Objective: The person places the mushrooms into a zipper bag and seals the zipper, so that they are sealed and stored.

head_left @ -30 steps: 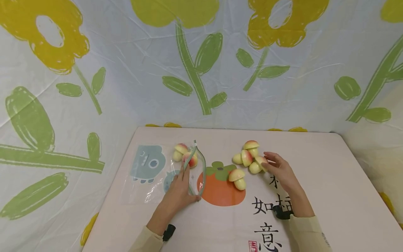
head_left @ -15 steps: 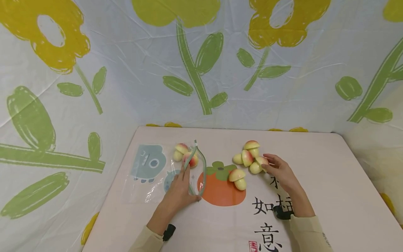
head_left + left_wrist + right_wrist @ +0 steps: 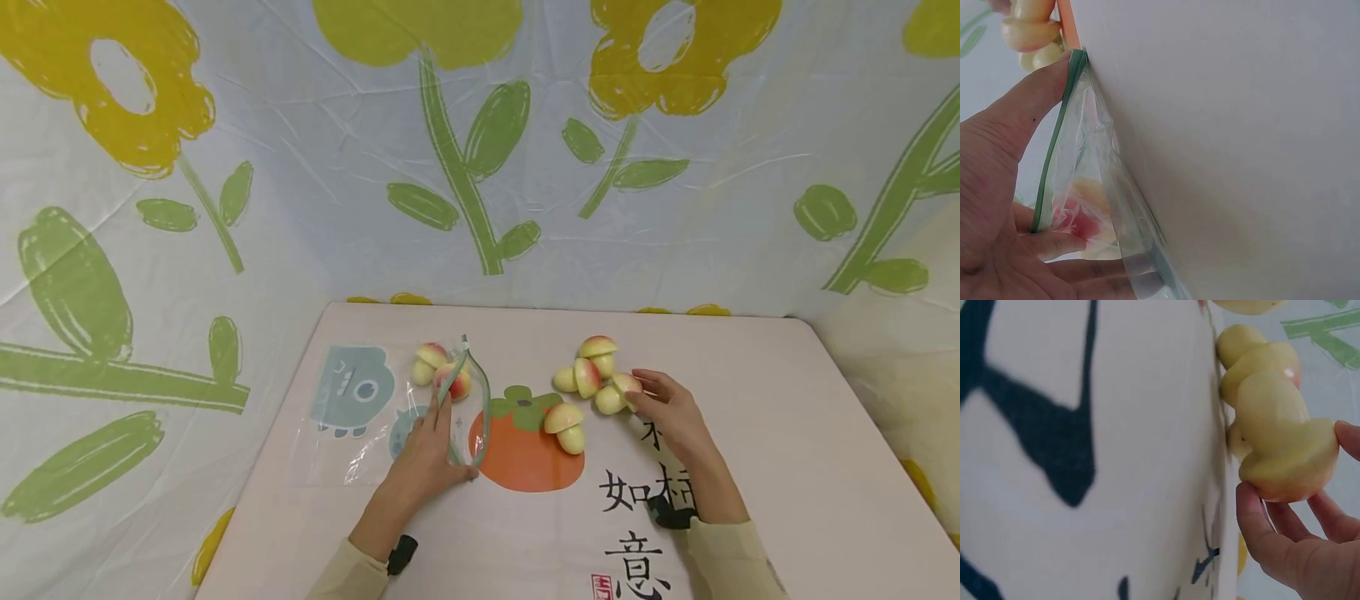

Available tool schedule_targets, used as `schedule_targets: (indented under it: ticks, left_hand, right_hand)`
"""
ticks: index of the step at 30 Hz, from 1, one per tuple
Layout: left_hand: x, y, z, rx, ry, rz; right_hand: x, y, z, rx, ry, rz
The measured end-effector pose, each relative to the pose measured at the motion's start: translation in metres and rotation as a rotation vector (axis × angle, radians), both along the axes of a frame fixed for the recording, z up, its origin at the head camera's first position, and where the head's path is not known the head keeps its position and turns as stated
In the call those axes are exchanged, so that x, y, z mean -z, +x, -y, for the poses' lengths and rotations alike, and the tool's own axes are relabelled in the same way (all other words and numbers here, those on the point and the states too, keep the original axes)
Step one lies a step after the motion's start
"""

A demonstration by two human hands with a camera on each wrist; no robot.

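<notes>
My left hand (image 3: pixel 427 458) spreads the mouth of a clear zip bag (image 3: pixel 483 417), thumb at one end of the green zip strip and fingers stretched over the plastic. Two toy mushrooms (image 3: pixel 430 362) with red-tinged caps show within the bag's outline. On the right, my right hand (image 3: pixel 670 412) grips a pale yellow toy mushroom (image 3: pixel 1291 456) by its cap, thumb on one side and fingertips on the other. Two more mushrooms (image 3: pixel 597 354) lie close beside it. Another mushroom (image 3: pixel 566 427) lies between the hands, over the printed persimmon.
The pale table (image 3: pixel 787 433) carries an orange persimmon print (image 3: pixel 525 458) and black brushed characters (image 3: pixel 637 567). Blue monster figures (image 3: pixel 356 387) show at the bag. Flower-patterned cloth (image 3: pixel 315 167) hangs behind and at the sides.
My right hand has closed on the mushroom's cap and shifted it very slightly to the right. The left hand and the bag have stayed in place.
</notes>
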State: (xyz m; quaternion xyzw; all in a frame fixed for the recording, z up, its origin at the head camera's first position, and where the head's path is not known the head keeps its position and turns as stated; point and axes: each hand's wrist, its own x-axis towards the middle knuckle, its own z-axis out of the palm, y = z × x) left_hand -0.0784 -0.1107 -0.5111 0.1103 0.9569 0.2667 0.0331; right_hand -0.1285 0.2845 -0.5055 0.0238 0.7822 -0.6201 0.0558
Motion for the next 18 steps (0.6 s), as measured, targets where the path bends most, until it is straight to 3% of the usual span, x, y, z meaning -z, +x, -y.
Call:
schedule_targets:
  ticks: [8, 18]
  left_hand:
    - [0.000, 0.000, 0.001, 0.012, -0.003, -0.018]
    - [0.001, 0.000, 0.001, 0.006, 0.000, -0.007]
  right_hand:
    - [-0.013, 0.004, 0.007, 0.044, -0.027, -0.046]
    - [-0.030, 0.000, 0.022, 0.021, -0.062, -0.106]
